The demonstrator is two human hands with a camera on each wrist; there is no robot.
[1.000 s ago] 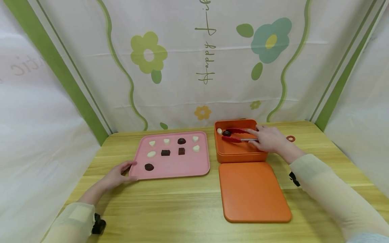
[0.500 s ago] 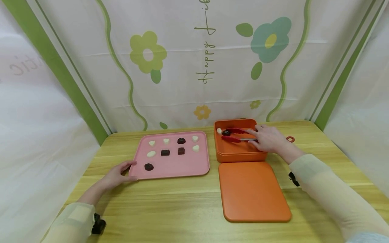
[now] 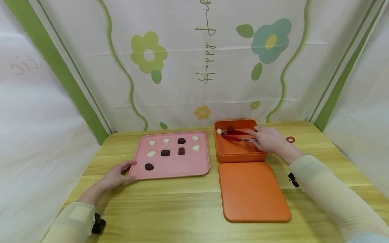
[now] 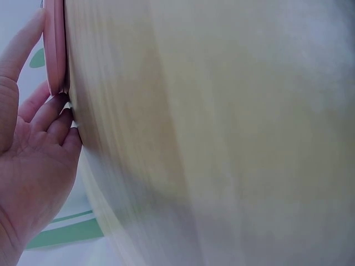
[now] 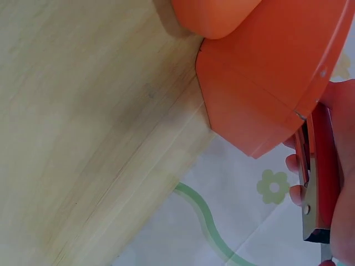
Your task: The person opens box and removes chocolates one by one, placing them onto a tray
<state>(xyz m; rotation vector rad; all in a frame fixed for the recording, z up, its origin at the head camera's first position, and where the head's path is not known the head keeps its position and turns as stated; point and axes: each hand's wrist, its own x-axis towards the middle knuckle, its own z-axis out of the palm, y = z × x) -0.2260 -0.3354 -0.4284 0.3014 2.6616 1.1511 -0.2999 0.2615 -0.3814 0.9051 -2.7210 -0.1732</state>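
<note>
My left hand [image 3: 113, 175] grips the left front corner of a pink tray [image 3: 176, 167]; the left wrist view shows the thumb and fingers around its rim [image 4: 55, 50]. Dark and white chocolates lie spread on it, among them a round dark chocolate [image 3: 149, 167]. At the right, my right hand [image 3: 268, 139] holds red-tipped tongs [image 3: 234, 138], which reach into an orange box [image 3: 241, 157]. The tong tips are close together, with a dark spot between them. Behind them sits a dark chocolate [image 3: 230, 128], partly hidden. A white chocolate [image 3: 218, 131] lies at the box's left wall.
An orange lid [image 3: 254, 194] lies flat on the wooden table [image 3: 170, 209], just in front of the box. The tongs' red ring end [image 3: 290, 139] sticks out past my right wrist. A flower-printed curtain [image 3: 182, 77] hangs behind the table.
The tong tips have drawn closer together, and a dark chocolate now shows behind them rather than between them. My left hand and the tray have stayed still.
</note>
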